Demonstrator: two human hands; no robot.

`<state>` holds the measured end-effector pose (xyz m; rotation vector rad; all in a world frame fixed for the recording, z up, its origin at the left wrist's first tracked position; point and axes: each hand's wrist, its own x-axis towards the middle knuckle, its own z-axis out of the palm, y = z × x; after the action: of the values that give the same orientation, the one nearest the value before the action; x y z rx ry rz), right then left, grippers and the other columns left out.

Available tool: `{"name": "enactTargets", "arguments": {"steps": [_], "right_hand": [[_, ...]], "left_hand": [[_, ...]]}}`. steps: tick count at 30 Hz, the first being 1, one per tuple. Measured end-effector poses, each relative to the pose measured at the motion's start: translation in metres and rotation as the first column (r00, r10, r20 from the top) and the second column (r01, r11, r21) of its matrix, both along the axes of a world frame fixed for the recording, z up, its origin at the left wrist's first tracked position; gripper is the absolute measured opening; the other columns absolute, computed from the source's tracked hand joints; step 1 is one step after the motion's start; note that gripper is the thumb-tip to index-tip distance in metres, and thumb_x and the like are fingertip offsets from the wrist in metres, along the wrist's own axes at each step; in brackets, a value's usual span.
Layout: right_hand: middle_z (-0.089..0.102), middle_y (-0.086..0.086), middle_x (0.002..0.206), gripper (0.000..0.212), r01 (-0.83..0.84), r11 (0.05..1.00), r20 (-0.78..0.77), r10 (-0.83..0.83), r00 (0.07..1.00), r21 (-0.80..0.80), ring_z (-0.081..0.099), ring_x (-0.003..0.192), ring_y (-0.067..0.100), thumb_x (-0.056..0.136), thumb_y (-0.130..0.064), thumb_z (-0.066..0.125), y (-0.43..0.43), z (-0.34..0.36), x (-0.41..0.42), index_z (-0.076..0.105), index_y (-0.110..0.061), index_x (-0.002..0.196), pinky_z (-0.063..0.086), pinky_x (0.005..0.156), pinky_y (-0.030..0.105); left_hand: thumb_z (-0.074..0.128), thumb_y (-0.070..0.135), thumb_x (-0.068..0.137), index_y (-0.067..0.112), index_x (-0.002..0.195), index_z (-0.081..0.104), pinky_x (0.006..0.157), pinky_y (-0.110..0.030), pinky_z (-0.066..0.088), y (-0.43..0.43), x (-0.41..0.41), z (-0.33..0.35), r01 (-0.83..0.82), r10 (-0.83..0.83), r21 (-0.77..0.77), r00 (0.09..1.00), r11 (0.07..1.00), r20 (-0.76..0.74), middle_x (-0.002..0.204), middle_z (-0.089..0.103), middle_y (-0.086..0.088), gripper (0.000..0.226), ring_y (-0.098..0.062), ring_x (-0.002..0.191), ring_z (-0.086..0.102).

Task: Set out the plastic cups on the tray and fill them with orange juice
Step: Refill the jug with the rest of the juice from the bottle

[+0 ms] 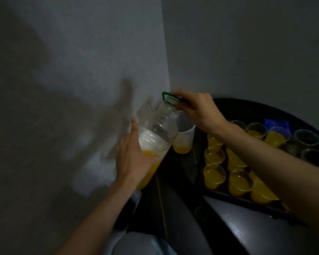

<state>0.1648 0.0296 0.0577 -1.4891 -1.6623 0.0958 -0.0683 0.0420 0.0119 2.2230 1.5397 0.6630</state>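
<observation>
Both grips around tilted bottle (156, 137)

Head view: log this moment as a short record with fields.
left hand: left hand supports the lower body of the bottle
right hand: right hand grips the green handle at the bottle's neck
bottle: tilted, some juice left inside
jug: jug under the bottle's mouth, a little juice at its bottom
tray: tray holds cups
filled cups: filled cups on the near side
empty cups: empty cups at the far right
</observation>
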Motion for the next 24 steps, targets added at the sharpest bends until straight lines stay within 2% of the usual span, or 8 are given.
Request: {"name": "enactTargets", "arguments": {"steps": [2, 5, 6, 11, 14, 19, 24], "right_hand": [[0.073, 0.005, 0.109, 0.033, -0.032, 0.999, 0.009, 0.032, 0.999, -0.044, 0.07, 0.098, 0.012, 0.096, -0.014, 0.063, 0.003, -0.002, 0.007, 0.064, -0.012, 0.129, 0.052, 0.087, 0.018], [0.074, 0.008, 0.105, 0.032, -0.016, 0.996, 0.008, 0.017, 1.0, -0.085, 0.07, 0.093, 0.016, 0.097, -0.016, 0.061, 0.007, -0.003, 0.012, 0.064, -0.012, 0.129, 0.055, 0.086, 0.03], [0.074, 0.008, 0.104, 0.032, -0.012, 0.995, 0.009, 0.013, 1.0, -0.097, 0.07, 0.091, 0.015, 0.098, -0.016, 0.06, 0.008, -0.005, 0.013, 0.064, -0.012, 0.13, 0.056, 0.084, 0.03], [0.067, -0.001, 0.093, 0.032, -0.015, 0.99, -0.027, 0.011, 1.0, -0.142, 0.064, 0.076, 0.0, 0.1, -0.015, 0.056, 0.013, -0.014, 0.022, 0.061, -0.011, 0.131, 0.051, 0.073, 0.012], [0.067, 0.0, 0.09, 0.032, -0.013, 0.986, -0.034, 0.008, 0.999, -0.165, 0.064, 0.076, 0.001, 0.101, -0.016, 0.055, 0.018, -0.02, 0.025, 0.062, -0.012, 0.131, 0.055, 0.074, 0.018], [0.065, -0.002, 0.101, 0.034, -0.031, 0.96, -0.098, 0.004, 0.995, -0.278, 0.067, 0.084, 0.006, 0.101, -0.019, 0.051, 0.021, -0.025, 0.03, 0.058, -0.016, 0.134, 0.058, 0.074, 0.023], [0.069, 0.003, 0.096, 0.031, -0.049, 0.935, -0.188, -0.019, 0.982, -0.352, 0.071, 0.081, 0.011, 0.102, -0.017, 0.051, 0.028, -0.027, 0.032, 0.06, -0.017, 0.131, 0.059, 0.066, 0.02]], "left_hand": [[0.092, 0.04, 0.061, 0.035, 0.161, 0.009, 0.112, -0.047, 0.039, 0.006, -0.001, 0.002, 0.019, -0.019, -0.006, 0.999, 1.0, -0.042, 0.132, 0.055, -0.003, 0.13, -0.026, 0.126, 0.049], [0.088, 0.048, 0.064, 0.038, 0.161, 0.012, 0.113, -0.045, 0.037, 0.014, -0.001, 0.004, 0.071, -0.071, -0.006, 0.99, 0.997, -0.119, 0.136, 0.052, -0.004, 0.123, -0.027, 0.128, 0.048], [0.087, 0.052, 0.065, 0.039, 0.161, 0.011, 0.113, -0.044, 0.035, 0.016, 0.0, 0.006, 0.082, -0.082, -0.006, 0.985, 0.997, -0.154, 0.139, 0.05, -0.005, 0.123, -0.027, 0.13, 0.046], [0.082, 0.063, 0.066, 0.042, 0.16, 0.009, 0.111, -0.042, 0.03, 0.026, 0.007, 0.018, 0.113, -0.103, 0.014, 0.948, 0.993, -0.301, 0.144, 0.045, -0.007, 0.121, -0.029, 0.137, 0.039], [0.081, 0.064, 0.066, 0.042, 0.161, 0.01, 0.109, -0.042, 0.032, 0.032, 0.009, 0.026, 0.132, -0.118, 0.015, 0.927, 0.991, -0.357, 0.14, 0.046, -0.008, 0.12, -0.03, 0.134, 0.041], [0.083, 0.061, 0.066, 0.042, 0.161, 0.012, 0.108, -0.045, 0.033, 0.037, 0.01, 0.037, 0.153, -0.135, 0.005, 0.885, 0.988, -0.445, 0.135, 0.048, -0.009, 0.12, -0.033, 0.13, 0.043], [0.084, 0.059, 0.064, 0.043, 0.16, 0.016, 0.11, -0.047, 0.032, 0.045, 0.011, 0.045, 0.171, -0.141, 0.015, 0.855, 0.985, -0.5, 0.134, 0.05, -0.011, 0.119, -0.033, 0.13, 0.044]]}}
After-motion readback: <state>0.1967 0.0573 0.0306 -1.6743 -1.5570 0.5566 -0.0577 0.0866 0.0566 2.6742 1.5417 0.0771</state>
